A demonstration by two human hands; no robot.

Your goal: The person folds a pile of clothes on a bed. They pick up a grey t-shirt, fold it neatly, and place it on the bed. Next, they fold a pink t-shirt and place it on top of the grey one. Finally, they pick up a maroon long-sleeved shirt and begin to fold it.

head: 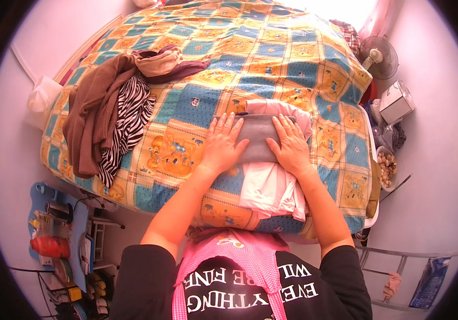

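Note:
A folded grey cloth garment (258,138) lies flat on top of pale pink clothing (271,188) on the bed. My left hand (223,142) rests on the garment's left end, palm down, fingers a little apart. On its right end lies my right hand (291,144), also palm down with the thumb spread. Neither hand grips the cloth. To the left on the patterned bedspread (197,100) lie a brown garment (93,116), a zebra-striped cloth (129,116) and a heap of beige and dark maroon clothing (161,64).
Right of the bed stand an electric fan (378,57), a white box (395,102) and a bowl of what looks like garlic (387,168). A blue shelf or table (79,240) holds a kettle (59,211) at lower left. A metal rack (401,264) is at lower right.

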